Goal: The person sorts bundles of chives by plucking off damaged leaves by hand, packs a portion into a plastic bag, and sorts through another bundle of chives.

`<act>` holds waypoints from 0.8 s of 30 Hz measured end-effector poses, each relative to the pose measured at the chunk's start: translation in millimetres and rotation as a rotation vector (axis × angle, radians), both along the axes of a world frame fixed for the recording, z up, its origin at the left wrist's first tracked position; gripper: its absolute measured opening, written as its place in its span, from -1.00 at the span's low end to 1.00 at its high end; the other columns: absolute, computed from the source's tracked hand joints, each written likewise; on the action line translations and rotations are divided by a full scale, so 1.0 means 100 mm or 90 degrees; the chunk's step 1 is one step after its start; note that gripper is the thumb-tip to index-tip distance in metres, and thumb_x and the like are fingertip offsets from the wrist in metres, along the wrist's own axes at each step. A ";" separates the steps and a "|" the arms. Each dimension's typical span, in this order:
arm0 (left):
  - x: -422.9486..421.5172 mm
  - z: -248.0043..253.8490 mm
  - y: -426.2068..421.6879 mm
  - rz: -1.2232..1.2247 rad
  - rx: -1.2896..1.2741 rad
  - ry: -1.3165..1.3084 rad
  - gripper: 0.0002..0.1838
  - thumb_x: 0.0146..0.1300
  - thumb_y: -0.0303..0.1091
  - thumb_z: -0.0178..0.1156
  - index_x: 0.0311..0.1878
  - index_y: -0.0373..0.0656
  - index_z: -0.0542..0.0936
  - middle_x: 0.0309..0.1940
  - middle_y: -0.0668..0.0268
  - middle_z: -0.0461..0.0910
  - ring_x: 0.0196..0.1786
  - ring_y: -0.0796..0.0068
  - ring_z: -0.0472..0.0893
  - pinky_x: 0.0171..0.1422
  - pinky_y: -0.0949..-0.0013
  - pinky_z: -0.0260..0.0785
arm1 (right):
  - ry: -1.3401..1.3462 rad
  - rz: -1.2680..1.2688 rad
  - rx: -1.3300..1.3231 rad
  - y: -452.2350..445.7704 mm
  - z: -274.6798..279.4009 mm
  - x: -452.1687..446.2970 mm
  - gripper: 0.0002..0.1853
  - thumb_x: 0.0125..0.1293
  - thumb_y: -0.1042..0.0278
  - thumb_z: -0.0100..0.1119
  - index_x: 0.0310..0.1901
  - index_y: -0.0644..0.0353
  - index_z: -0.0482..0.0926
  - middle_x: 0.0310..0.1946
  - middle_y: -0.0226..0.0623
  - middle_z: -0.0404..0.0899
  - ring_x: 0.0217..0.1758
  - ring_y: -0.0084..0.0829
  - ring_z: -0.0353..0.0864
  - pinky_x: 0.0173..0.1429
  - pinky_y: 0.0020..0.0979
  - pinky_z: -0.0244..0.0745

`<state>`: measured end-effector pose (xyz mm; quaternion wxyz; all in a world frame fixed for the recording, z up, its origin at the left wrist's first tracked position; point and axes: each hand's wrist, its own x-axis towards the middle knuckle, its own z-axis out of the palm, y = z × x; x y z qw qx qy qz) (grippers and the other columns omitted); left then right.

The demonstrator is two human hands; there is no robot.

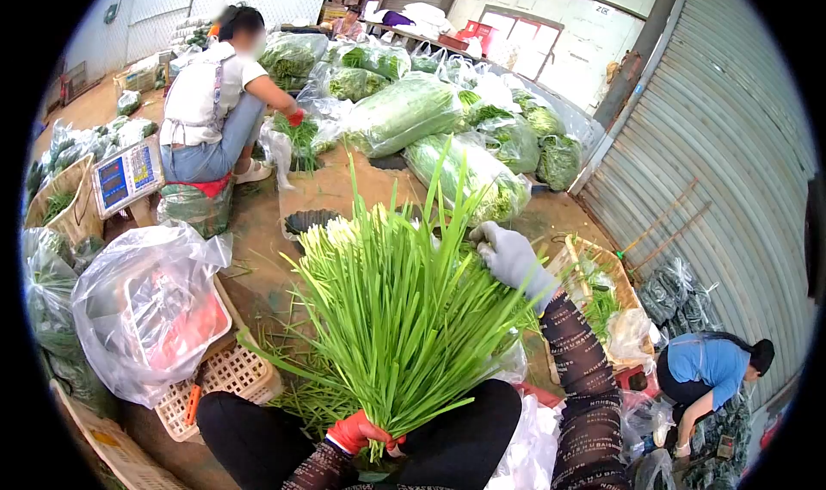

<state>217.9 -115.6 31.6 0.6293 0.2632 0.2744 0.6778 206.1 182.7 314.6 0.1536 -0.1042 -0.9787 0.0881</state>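
Note:
My left hand (365, 433), in a red glove, is closed around the lower end of a large fanned bunch of Chinese chives (396, 318) between my knees. The long green leaves spread upward and outward. At the upper right edge of the bunch is my right hand (509, 256), in a grey glove. Its fingers are bent but apart, with nothing visible in them; leaves partly cover the fingertips. More pale-ended chives (331, 239) lie behind the bunch. Loose chives (318, 408) are scattered on the floor by my leg.
Left stand a scale display (127, 176), a plastic-covered crate (215, 318) and a white basket (249, 371) with an orange-handled tool (192, 406). Bagged vegetables (409, 111) are piled ahead, beside a crouching person (206, 103). Right are a crate (632, 305) and another person (710, 369).

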 end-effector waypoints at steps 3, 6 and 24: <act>-0.02 -0.11 0.05 -0.036 0.012 0.050 -0.63 -0.14 -0.45 0.33 -0.18 -0.31 0.57 -0.37 0.18 0.62 -0.38 0.40 0.59 -0.29 0.40 0.43 | -0.088 0.057 0.014 -0.03 0.01 0.09 -0.74 0.17 0.40 0.10 -0.09 0.21 0.49 -0.26 -0.10 0.60 -0.16 -0.09 0.59 -0.06 -0.25 0.45; -0.02 -0.22 0.10 -0.051 0.037 0.072 -0.63 -0.14 -0.45 0.33 -0.18 -0.30 0.57 -0.37 0.19 0.62 -0.38 0.41 0.59 -0.29 0.41 0.43 | -0.141 0.147 0.023 -0.02 -0.05 0.13 -0.64 0.10 0.36 0.15 -0.02 0.15 0.50 -0.21 -0.02 0.58 -0.11 -0.05 0.56 0.00 -0.23 0.44; 0.00 -0.25 0.09 -0.031 0.005 -0.003 -0.62 -0.18 -0.53 0.34 -0.19 -0.36 0.54 -0.39 0.10 0.59 -0.41 0.31 0.60 -0.36 0.34 0.45 | 0.135 0.069 -0.303 0.10 -0.01 0.25 -0.75 0.18 0.34 0.09 -0.14 0.27 0.52 -0.38 -0.24 0.55 -0.39 -0.42 0.55 -0.29 -0.40 0.48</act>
